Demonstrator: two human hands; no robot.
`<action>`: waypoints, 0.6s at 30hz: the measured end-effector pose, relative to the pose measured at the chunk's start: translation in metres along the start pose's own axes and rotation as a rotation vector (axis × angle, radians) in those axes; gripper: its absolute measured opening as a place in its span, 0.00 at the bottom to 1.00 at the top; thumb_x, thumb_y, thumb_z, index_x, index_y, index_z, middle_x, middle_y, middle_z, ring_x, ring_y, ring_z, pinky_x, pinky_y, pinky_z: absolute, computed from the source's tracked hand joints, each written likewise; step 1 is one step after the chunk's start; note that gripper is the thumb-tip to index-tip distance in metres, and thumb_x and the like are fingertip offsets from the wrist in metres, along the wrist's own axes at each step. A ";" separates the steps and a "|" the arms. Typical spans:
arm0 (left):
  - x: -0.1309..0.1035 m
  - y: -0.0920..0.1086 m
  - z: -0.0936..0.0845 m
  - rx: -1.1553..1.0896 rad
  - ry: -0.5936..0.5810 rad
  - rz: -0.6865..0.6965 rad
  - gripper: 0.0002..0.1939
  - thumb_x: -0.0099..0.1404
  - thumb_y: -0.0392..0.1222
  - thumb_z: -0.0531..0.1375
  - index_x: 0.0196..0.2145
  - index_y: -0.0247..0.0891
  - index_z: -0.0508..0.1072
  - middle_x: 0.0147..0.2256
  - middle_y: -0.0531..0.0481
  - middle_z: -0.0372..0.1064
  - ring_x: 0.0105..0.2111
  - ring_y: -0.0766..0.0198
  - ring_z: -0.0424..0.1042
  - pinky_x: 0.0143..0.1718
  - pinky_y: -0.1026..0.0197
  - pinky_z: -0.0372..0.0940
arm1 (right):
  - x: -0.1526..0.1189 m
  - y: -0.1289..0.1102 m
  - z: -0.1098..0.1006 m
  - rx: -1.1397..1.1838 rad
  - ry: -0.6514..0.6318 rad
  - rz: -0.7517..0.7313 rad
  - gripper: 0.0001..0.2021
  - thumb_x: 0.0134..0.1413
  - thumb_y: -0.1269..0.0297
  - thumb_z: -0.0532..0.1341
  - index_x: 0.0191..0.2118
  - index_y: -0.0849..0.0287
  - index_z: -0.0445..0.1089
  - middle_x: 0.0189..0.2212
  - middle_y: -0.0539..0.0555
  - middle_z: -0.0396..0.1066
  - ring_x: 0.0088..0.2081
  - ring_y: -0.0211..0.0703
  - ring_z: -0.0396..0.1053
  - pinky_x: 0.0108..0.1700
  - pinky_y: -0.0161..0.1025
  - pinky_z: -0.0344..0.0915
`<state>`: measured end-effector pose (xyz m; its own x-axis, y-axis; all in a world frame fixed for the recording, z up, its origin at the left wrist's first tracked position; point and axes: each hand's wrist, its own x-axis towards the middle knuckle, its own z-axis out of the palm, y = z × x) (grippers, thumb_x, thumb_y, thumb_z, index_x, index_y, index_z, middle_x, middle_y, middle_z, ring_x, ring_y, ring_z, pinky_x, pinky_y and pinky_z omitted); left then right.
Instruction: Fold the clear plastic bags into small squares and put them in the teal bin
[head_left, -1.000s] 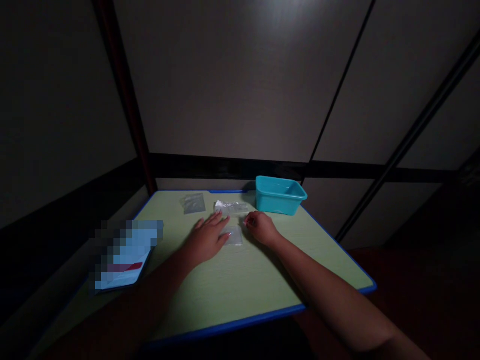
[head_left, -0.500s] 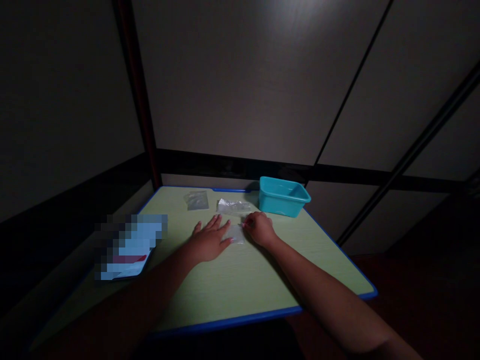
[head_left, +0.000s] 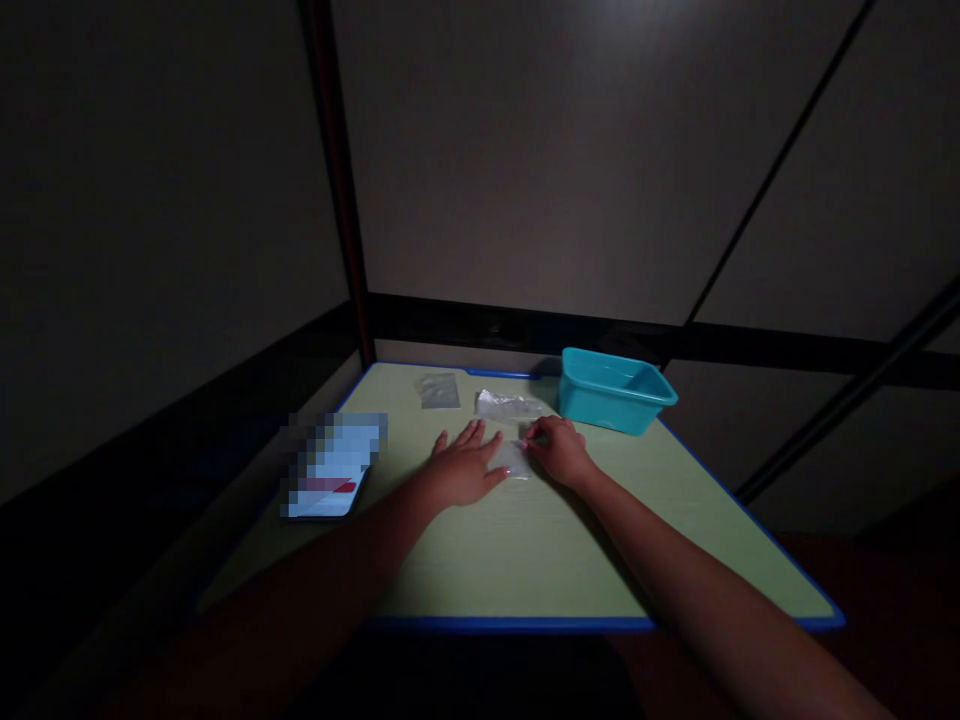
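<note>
A small clear plastic bag (head_left: pixel 514 460) lies flat on the table between my hands. My left hand (head_left: pixel 463 472) rests palm down with spread fingers, its thumb and fingertips over the left part of the bag. At the bag's upper right edge, the curled fingers of my right hand (head_left: pixel 559 450) pinch together at the plastic; the exact grip is too small to make out. Just beyond my hands lies a crumpled, shiny plastic bag (head_left: pixel 507 404). Further left is another flat clear plastic bag (head_left: pixel 439 391).
A turquoise plastic basket (head_left: pixel 611 405) stands at the table's back right. On the left side lies a phone-like device with a lit screen (head_left: pixel 330 480), partly blurred out. The table (head_left: pixel 487 570) has a blue rim, and dark panels stand behind it.
The camera view has turned, so everything sits further right in the picture. Both hands keep nearly the same place at the small bag.
</note>
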<state>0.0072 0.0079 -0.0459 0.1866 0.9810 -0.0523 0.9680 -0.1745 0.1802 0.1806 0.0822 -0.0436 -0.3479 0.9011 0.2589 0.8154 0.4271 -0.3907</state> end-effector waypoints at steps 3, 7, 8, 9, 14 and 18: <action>-0.001 0.000 0.000 -0.006 0.005 0.004 0.35 0.63 0.64 0.38 0.62 0.46 0.42 0.64 0.42 0.31 0.63 0.56 0.30 0.56 0.37 0.35 | 0.002 0.004 0.001 0.027 0.005 -0.030 0.04 0.47 0.63 0.61 0.30 0.57 0.69 0.32 0.52 0.70 0.38 0.43 0.62 0.35 0.36 0.52; -0.002 0.001 -0.002 -0.018 -0.013 -0.002 0.35 0.62 0.64 0.39 0.62 0.46 0.42 0.64 0.43 0.30 0.63 0.56 0.29 0.56 0.36 0.35 | 0.006 0.010 0.004 -0.007 0.043 0.007 0.07 0.47 0.60 0.61 0.31 0.58 0.69 0.31 0.53 0.70 0.36 0.44 0.63 0.32 0.36 0.53; -0.003 0.002 -0.003 -0.021 -0.019 -0.002 0.35 0.62 0.64 0.39 0.62 0.45 0.42 0.64 0.43 0.30 0.63 0.56 0.28 0.56 0.36 0.35 | 0.006 0.011 0.004 -0.023 0.043 0.016 0.08 0.47 0.59 0.61 0.31 0.58 0.70 0.31 0.54 0.70 0.36 0.45 0.63 0.32 0.37 0.53; -0.003 0.002 -0.004 -0.022 -0.021 -0.003 0.35 0.62 0.64 0.39 0.62 0.45 0.41 0.64 0.42 0.30 0.63 0.55 0.28 0.56 0.36 0.35 | 0.007 0.011 0.004 -0.033 0.034 0.017 0.09 0.47 0.58 0.60 0.31 0.57 0.70 0.32 0.55 0.70 0.36 0.46 0.63 0.32 0.37 0.53; -0.004 0.004 -0.007 -0.025 -0.035 -0.007 0.35 0.63 0.63 0.39 0.62 0.45 0.41 0.64 0.43 0.29 0.63 0.54 0.28 0.55 0.35 0.35 | 0.007 0.010 0.005 0.059 -0.036 -0.083 0.07 0.46 0.60 0.61 0.27 0.59 0.71 0.30 0.55 0.71 0.35 0.44 0.64 0.35 0.37 0.56; -0.004 0.003 -0.006 -0.026 -0.027 0.000 0.35 0.63 0.64 0.38 0.62 0.45 0.41 0.64 0.43 0.30 0.63 0.54 0.28 0.56 0.36 0.34 | 0.009 0.013 0.006 0.155 -0.060 -0.111 0.07 0.45 0.62 0.60 0.25 0.60 0.69 0.27 0.54 0.70 0.32 0.41 0.64 0.34 0.36 0.58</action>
<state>0.0085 0.0040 -0.0396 0.1916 0.9783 -0.0788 0.9634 -0.1722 0.2054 0.1852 0.0961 -0.0522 -0.4624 0.8486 0.2570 0.6909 0.5265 -0.4955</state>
